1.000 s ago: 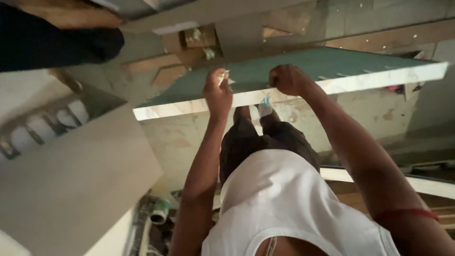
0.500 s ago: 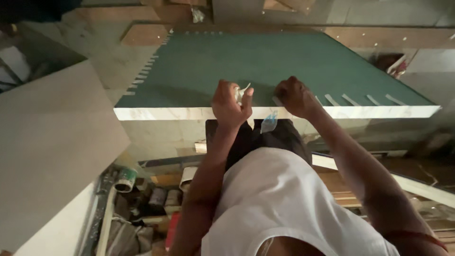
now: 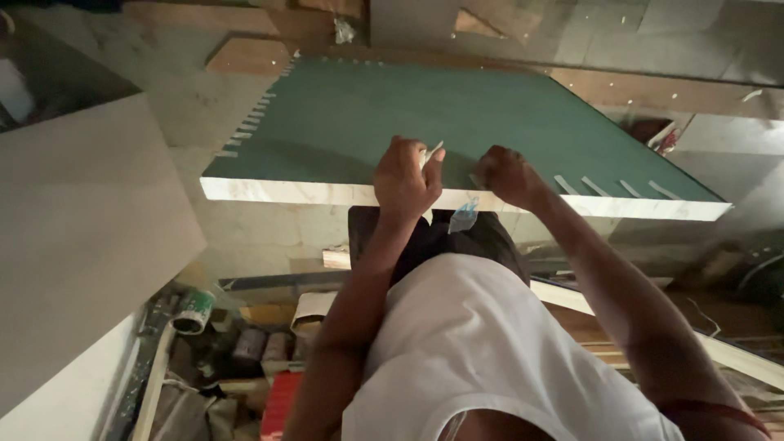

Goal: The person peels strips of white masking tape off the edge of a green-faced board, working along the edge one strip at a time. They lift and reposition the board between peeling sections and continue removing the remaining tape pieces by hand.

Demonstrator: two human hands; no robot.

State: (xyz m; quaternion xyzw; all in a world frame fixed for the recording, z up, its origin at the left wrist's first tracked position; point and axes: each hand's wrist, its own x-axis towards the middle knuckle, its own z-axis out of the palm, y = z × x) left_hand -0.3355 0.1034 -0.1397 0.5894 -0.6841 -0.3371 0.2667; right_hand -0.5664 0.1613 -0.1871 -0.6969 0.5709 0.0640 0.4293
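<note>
A large green-topped board [image 3: 441, 122] with a pale marbled front edge lies flat in front of me. Short white strips are stuck along its left and right borders. My left hand [image 3: 406, 180] rests on the board's near edge and pinches a small white strip between thumb and fingers. My right hand [image 3: 506, 175] is curled into a fist on the green surface just to the right, a hand's width away; whether it grips anything is hidden. A bluish scrap [image 3: 463, 216] hangs below the edge between my hands.
A big pale slab [image 3: 82, 237] leans at the left. Below it on the floor sit a green-and-white can [image 3: 194, 312], small containers and clutter. Wooden boards [image 3: 245, 55] lie beyond the green board, and pale planks [image 3: 735, 355] run at the right.
The view has tipped down and closer, so more of the green surface shows. Both hands stay at the near edge; my left hand still pinches the white strip.
</note>
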